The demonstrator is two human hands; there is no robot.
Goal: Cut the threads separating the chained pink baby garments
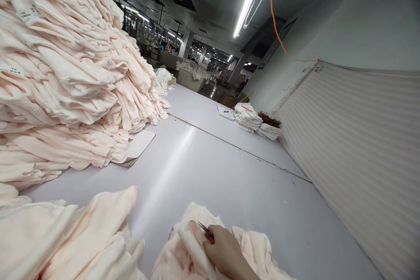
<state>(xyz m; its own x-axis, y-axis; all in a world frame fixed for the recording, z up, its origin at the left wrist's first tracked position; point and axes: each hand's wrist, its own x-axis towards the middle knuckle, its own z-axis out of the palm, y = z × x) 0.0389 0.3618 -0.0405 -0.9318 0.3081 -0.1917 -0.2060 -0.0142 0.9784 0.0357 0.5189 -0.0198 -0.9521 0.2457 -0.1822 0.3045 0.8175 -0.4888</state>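
Note:
My right hand comes in from the bottom edge, its fingers closed around a small pair of thread snips. The dark pointed blades stick out to the upper left, over a pale pink garment bunched on the table. Some of that cloth also lies to the right of my wrist. I cannot make out my left hand; folds of the garment may hide it. More pale pink garments lie in a loose heap at the lower left, close to the bunched one.
A tall pile of pale pink garments rises on the left of the white table. Papers lie partly under it. Stacked white pieces stand at the far right edge, by a hanging striped sheet. A seam crosses the tabletop.

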